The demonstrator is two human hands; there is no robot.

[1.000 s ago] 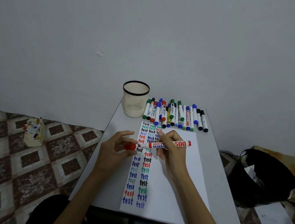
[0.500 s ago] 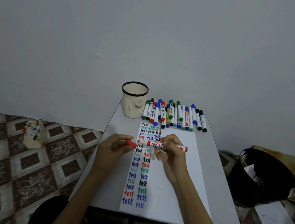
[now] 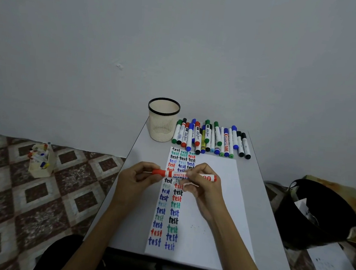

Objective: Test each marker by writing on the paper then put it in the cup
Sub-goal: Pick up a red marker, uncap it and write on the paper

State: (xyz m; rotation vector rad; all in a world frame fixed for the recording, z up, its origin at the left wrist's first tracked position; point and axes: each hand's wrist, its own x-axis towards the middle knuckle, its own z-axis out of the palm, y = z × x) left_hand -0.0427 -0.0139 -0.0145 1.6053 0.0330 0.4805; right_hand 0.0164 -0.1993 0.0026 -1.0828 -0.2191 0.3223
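Note:
A red whiteboard marker (image 3: 178, 174) lies level between both hands, above the white paper (image 3: 213, 205) that carries columns of the word "test" in several colours. My right hand (image 3: 202, 186) grips its barrel. My left hand (image 3: 138, 180) pinches the red cap (image 3: 159, 172), now seated on the marker's left end. The cream cup (image 3: 162, 119) with a black rim stands at the table's far left, and its inside looks empty. A row of several markers (image 3: 212, 138) lies beside it along the far edge.
The small grey table (image 3: 130, 229) stands against a plain wall. A black bin (image 3: 316, 217) sits on the floor at the right, with loose paper (image 3: 331, 261) by it. A cream holder with small items (image 3: 41, 161) stands on the patterned floor at the left.
The cap was apart from the marker in my left hand a second ago. It has been brought right and pushed onto the marker's tip. The marker now lies more level.

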